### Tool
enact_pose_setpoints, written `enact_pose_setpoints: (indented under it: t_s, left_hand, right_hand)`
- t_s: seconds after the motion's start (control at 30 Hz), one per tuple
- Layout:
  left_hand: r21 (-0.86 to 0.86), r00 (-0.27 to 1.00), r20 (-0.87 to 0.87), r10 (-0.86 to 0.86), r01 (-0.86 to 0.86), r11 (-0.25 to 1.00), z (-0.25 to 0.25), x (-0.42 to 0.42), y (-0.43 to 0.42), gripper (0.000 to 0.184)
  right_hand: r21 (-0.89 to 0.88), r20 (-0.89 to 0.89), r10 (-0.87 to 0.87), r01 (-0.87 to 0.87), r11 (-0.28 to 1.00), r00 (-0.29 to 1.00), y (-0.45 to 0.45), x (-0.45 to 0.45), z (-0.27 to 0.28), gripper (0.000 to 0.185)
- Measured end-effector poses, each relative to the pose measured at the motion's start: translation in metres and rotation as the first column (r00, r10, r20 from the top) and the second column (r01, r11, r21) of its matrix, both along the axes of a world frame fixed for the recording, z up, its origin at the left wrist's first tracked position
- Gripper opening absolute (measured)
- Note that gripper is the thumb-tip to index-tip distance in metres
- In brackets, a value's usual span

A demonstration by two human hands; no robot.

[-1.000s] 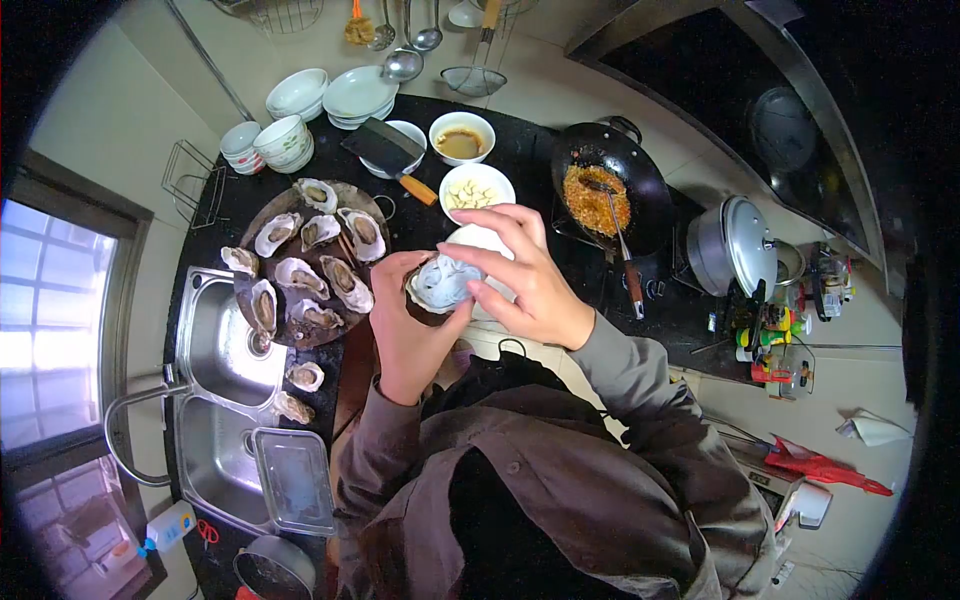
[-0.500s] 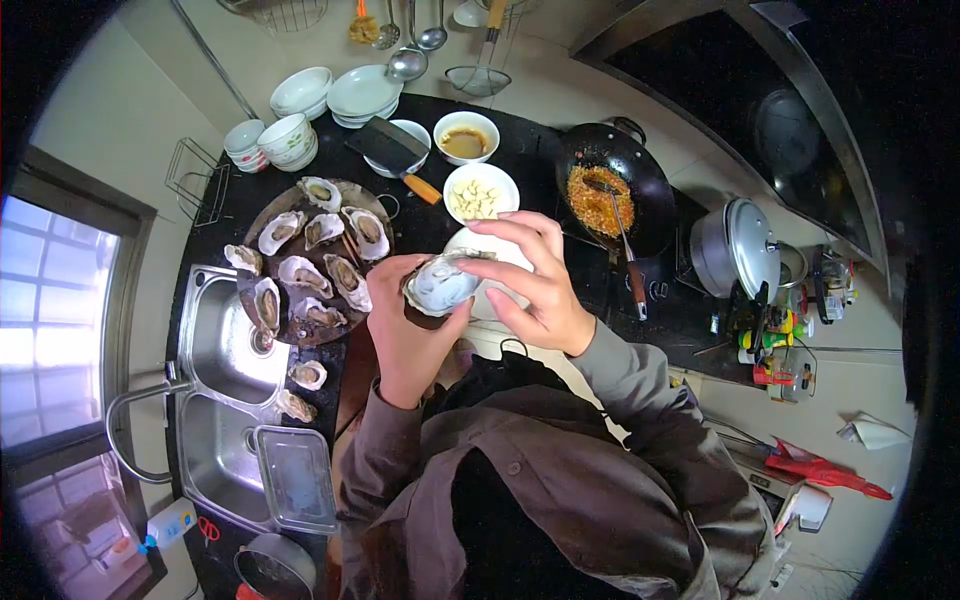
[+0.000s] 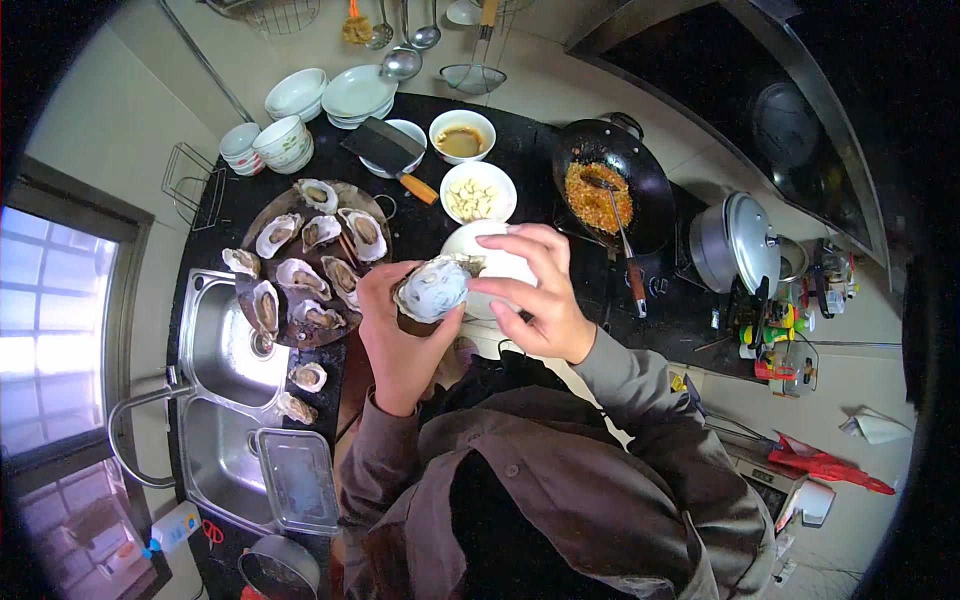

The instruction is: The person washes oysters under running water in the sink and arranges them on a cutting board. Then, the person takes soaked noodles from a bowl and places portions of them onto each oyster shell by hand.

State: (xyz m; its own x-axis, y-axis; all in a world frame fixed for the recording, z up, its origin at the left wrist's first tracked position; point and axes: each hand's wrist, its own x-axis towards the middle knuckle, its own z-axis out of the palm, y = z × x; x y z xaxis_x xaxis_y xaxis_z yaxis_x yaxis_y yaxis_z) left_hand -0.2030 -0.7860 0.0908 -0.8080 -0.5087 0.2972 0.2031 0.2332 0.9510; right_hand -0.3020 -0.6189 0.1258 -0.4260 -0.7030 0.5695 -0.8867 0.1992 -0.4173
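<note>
– Right hand (image 3: 540,300) has slid toward the right edge of the oyster shell (image 3: 435,290); fingers spread, contact unclear. Left?
– Left hand (image 3: 392,335) pinches the shell beside a white dish (image 3: 508,268).
– Progress?
– Opened oysters (image 3: 278,235) on round board (image 3: 268,266); one shell remains in hand.
– Room?
– Black counter (image 3: 425,225), wok (image 3: 650,190), sink (image 3: 215,330) near window (image 3: 50,330).

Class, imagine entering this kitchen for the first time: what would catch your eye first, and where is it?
Most likely the pale shell in the left hand, near the picture's centre. Next, perhaps, the round board of opened oysters at left, by the steel sink, then the orange food in the black wok at upper right.
</note>
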Motion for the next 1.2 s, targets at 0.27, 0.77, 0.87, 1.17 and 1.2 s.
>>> enact_pose_setpoints:
  t_s: [0.27,0.77,0.87,1.17,1.2]
  left_hand:
    - [-0.019,1.0,0.002,0.022,-0.022,1.0,0.0,0.005,0.0,0.062]
    - [-0.077,0.999,0.021,0.048,-0.047,0.996,-0.008,0.017,-0.003,0.069]
    - [-0.09,0.999,0.039,0.028,-0.024,0.996,-0.008,0.019,-0.002,0.07]
    - [-0.031,0.999,0.012,0.049,-0.048,0.998,-0.009,0.019,0.0,0.064]
    - [-0.059,0.998,0.011,0.054,-0.054,0.997,-0.009,0.019,0.0,0.063]
  right_hand:
    - [0.011,0.061,0.047,-0.047,0.999,0.997,-0.008,0.005,-0.004,0.029]
    - [0.011,0.034,0.044,-0.044,0.999,0.998,-0.021,0.005,0.0,0.031]
    - [0.045,0.052,0.069,-0.072,0.996,0.996,-0.034,0.012,0.005,0.032]
    - [0.137,0.029,0.189,-0.191,0.972,0.982,-0.032,0.014,0.005,0.032]
    - [0.138,0.029,0.189,-0.192,0.972,0.981,-0.033,0.013,0.004,0.032]
